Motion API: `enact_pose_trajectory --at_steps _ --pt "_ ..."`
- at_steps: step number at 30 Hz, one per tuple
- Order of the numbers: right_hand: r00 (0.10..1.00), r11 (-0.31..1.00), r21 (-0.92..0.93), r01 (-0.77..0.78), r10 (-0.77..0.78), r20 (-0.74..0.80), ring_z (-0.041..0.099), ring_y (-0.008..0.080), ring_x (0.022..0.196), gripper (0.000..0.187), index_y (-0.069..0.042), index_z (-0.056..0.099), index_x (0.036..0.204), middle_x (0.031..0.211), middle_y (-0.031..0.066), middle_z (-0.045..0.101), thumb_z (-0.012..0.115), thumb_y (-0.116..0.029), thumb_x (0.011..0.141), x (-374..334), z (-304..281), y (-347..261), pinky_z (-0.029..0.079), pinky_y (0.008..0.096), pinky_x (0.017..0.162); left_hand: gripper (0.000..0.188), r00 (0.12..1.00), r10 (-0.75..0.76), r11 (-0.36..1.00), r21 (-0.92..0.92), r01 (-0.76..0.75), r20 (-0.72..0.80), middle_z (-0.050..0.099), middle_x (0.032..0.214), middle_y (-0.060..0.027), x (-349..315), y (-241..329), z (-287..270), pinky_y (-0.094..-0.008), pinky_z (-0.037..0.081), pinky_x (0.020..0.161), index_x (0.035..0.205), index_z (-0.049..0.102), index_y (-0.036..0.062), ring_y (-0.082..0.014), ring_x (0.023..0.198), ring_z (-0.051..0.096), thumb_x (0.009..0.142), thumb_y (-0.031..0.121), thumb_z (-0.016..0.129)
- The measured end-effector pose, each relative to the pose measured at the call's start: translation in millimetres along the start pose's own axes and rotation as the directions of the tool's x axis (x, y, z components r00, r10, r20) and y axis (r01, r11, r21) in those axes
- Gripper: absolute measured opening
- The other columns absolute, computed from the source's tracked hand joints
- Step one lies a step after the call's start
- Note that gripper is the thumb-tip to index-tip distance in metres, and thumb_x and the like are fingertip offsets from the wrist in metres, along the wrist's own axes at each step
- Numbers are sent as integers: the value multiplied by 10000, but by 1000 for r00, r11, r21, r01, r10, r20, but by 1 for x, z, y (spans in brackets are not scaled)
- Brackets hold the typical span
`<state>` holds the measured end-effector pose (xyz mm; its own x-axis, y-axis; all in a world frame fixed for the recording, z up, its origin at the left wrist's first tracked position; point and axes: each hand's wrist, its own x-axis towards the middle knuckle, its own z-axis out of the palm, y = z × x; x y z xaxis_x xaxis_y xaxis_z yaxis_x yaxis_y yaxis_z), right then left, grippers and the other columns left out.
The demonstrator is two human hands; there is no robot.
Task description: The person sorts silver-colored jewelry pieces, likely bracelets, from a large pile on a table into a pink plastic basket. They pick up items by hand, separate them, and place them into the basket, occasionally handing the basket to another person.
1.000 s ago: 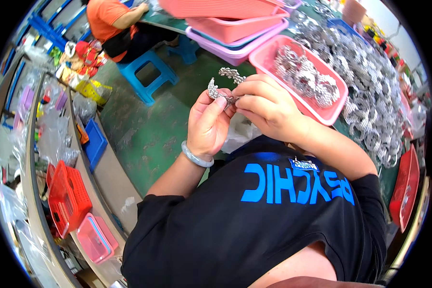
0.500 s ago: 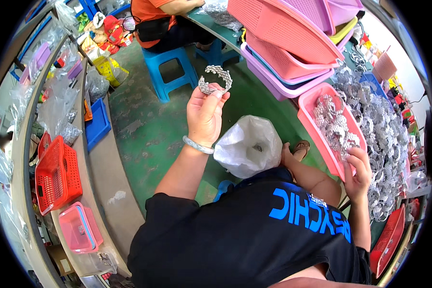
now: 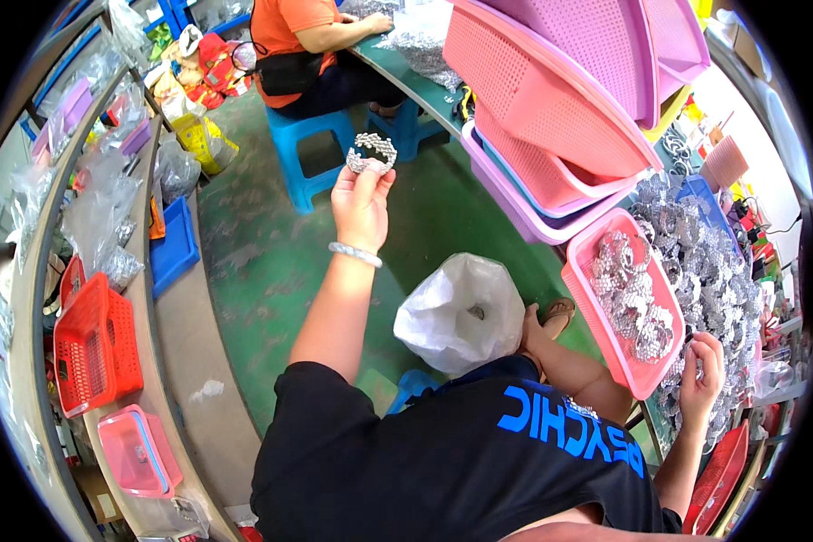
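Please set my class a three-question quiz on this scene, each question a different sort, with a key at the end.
1. What does the person's left hand hold?
A) a red basket
B) a silvery ring-shaped piece
C) a blue tray

2. True or false: a co-worker in an orange top sits on a blue stool.

3. Fill the gap: the pink basket beside the silvery heap holds several ____.

Key: 1. B; 2. true; 3. silvery ring-shaped pieces
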<state>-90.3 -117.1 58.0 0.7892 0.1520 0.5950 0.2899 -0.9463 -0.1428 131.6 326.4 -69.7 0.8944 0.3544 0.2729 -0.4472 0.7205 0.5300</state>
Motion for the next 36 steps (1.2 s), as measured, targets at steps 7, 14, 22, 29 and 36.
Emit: enact_pose_trajectory --at_steps 7,14,22,29,36 --pt "999 998 -57 -41 41 -2 552 287 870 115 33 528 855 932 158 553 528 81 750 11 -12 9 432 333 779 85 985 -91 995 28 96 -150 598 815 -42 103 -35 -45 -285 477 686 875 535 50 -130 725 568 792 56 556" --pt "999 994 -95 -51 52 10 548 297 855 124 33 519 842 931 161 550 543 84 731 8 -16 15 432 337 764 113 957 -157 986 7 164 -244 599 855 -82 174 -67 -73 -324 485 674 884 549 15 -189 775 573 787 72 558" --pt "995 992 -83 -94 98 37 545 293 843 127 25 519 834 923 157 549 547 80 722 7 -15 15 431 338 758 141 979 -173 985 3 175 -104 598 897 -103 205 -75 -69 -346 494 722 922 542 -6 -214 822 577 785 26 537" --pt "995 990 -106 -88 92 39 546 293 837 139 18 523 829 920 156 549 545 83 708 5 -12 18 433 343 750 148 962 -194 981 -29 192 -192 585 900 -116 219 -76 -60 -350 500 699 916 536 -12 -223 804 573 781 41 566" --pt "992 990 -98 -102 109 63 547 295 834 157 16 522 839 922 155 550 547 88 702 7 -13 13 435 344 742 127 949 -189 982 -62 179 -253 586 861 -112 235 -77 -65 -348 503 651 883 546 1 -229 770 575 768 44 581"
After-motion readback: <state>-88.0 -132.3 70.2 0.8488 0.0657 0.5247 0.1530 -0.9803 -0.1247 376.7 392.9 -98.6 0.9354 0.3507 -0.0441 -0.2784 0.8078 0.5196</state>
